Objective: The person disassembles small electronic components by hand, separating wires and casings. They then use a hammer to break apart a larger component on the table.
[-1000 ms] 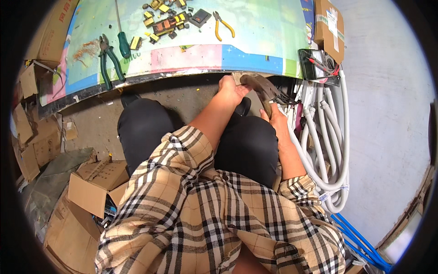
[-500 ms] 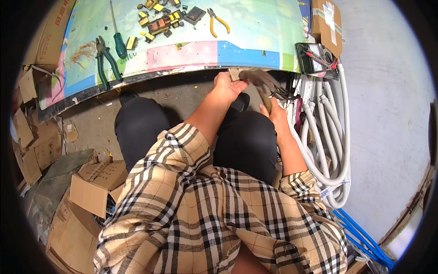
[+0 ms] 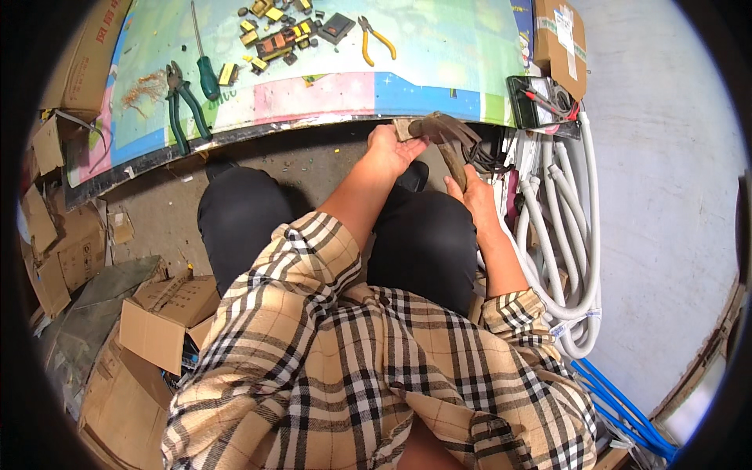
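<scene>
My right hand (image 3: 475,193) is closed round the wooden handle of a claw hammer (image 3: 452,160). The rusty head lies just beyond the table's front edge, its claw curving to the right. My left hand (image 3: 390,151) is closed on a small greyish-brown block (image 3: 403,129), with the fingertips under it and close to the hammer's striking face. Whether the face touches the block, I cannot tell. The block's material and underside do not show.
On the patterned tabletop (image 3: 313,94) lie green-handled pliers (image 3: 184,106), a screwdriver (image 3: 205,76), yellow-handled cutters (image 3: 377,43) and small black-and-yellow parts (image 3: 283,41). Grey hoses (image 3: 583,227) hang at the right. Cardboard boxes (image 3: 153,337) stand at lower left.
The hammer head was blurred by motion and now shows sharply beside the block. My left hand keeps its place; my right hand has barely shifted.
</scene>
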A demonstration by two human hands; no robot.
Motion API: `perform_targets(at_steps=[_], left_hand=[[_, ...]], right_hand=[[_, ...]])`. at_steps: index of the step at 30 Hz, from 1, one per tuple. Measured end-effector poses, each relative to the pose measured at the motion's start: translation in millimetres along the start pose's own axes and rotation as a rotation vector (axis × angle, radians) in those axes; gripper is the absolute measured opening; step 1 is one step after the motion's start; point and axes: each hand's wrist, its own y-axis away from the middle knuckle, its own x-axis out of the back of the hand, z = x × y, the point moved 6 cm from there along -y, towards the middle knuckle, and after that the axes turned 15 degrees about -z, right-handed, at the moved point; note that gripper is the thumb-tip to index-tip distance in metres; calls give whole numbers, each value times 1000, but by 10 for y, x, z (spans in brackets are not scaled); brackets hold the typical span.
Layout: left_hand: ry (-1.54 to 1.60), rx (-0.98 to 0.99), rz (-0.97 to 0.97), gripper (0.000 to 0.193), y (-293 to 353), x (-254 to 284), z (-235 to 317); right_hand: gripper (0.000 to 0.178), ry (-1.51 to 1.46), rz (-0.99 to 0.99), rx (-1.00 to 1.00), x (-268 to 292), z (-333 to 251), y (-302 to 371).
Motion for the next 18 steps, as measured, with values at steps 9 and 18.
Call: perform_targets(at_steps=[9, 18], left_hand=[[-25, -6, 25, 40, 16, -36, -6], [-79, 12, 18, 40, -6, -5, 13]], right_hand=[[27, 48, 39, 21, -30, 32, -8], [27, 31, 0, 23, 27, -37, -41]])
